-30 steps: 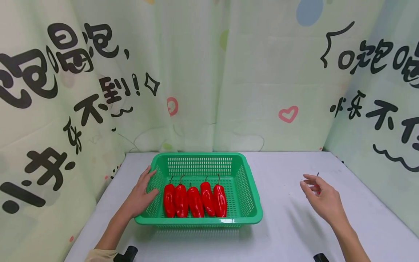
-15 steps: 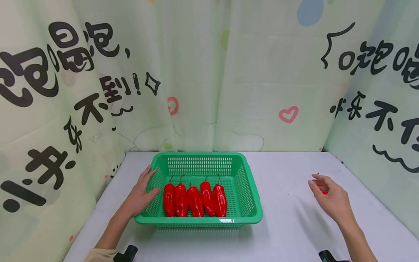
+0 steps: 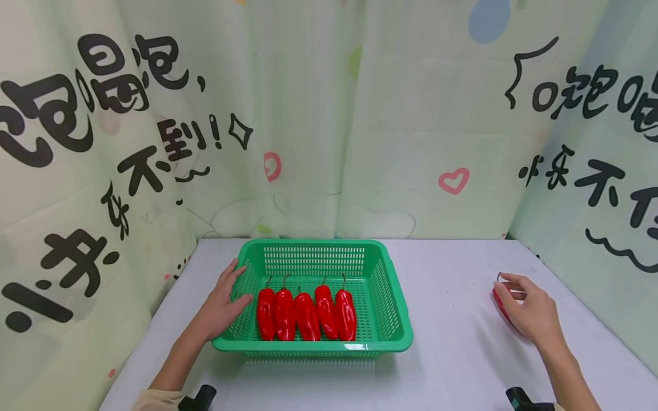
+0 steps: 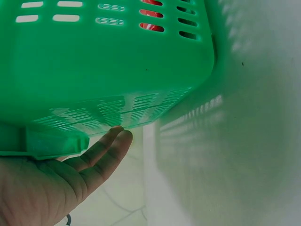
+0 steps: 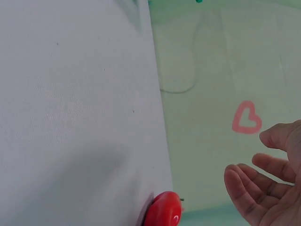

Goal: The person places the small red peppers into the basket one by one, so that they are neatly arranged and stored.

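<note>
A green plastic basket stands on the table with several red chili peppers lying side by side in it. My left hand holds its left rim, thumb over the inner side. In the left wrist view, the fingers of that hand lie below the rim outside the basket; the thumb is hidden. Another red chili pepper lies on the table at the right. Above it hovers my right hand, partly covering it in the head view. The right wrist view shows that hand's fingers loosely bent, holding nothing, apart from the pepper.
The white table ends at a pale green curtain with printed writing and hearts, which hangs behind and at both sides. Black wrist devices show at the bottom edge of the head view.
My right hand has shifted to the right, uncovering more of the lone chili pepper, whose stem stays in about the same spot. The left hand and basket have hardly moved.
</note>
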{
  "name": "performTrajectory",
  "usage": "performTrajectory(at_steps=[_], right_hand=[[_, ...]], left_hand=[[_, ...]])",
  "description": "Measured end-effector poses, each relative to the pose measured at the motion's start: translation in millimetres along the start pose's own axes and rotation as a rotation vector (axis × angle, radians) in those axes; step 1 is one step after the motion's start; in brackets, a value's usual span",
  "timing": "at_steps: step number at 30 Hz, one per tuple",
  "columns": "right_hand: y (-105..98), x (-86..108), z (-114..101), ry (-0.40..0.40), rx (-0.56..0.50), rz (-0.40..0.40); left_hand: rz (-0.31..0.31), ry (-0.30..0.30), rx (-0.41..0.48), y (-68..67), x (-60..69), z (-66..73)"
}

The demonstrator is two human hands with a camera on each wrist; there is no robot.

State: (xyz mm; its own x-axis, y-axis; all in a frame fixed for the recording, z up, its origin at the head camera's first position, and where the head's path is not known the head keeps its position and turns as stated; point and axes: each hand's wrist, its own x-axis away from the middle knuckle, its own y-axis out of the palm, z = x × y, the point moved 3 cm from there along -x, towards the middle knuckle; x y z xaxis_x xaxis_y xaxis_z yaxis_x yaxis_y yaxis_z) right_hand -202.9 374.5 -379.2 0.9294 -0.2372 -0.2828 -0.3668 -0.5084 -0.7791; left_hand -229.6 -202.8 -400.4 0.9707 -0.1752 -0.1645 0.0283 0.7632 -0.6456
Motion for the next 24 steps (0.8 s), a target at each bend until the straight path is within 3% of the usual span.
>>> performTrajectory(at_steps=[24], right_hand=[[0, -11.5, 30, 0.044, 0.080, -0.068]], left_hand=[[0.002, 0.019, 0.019, -1.3, 0.9, 0.8]])
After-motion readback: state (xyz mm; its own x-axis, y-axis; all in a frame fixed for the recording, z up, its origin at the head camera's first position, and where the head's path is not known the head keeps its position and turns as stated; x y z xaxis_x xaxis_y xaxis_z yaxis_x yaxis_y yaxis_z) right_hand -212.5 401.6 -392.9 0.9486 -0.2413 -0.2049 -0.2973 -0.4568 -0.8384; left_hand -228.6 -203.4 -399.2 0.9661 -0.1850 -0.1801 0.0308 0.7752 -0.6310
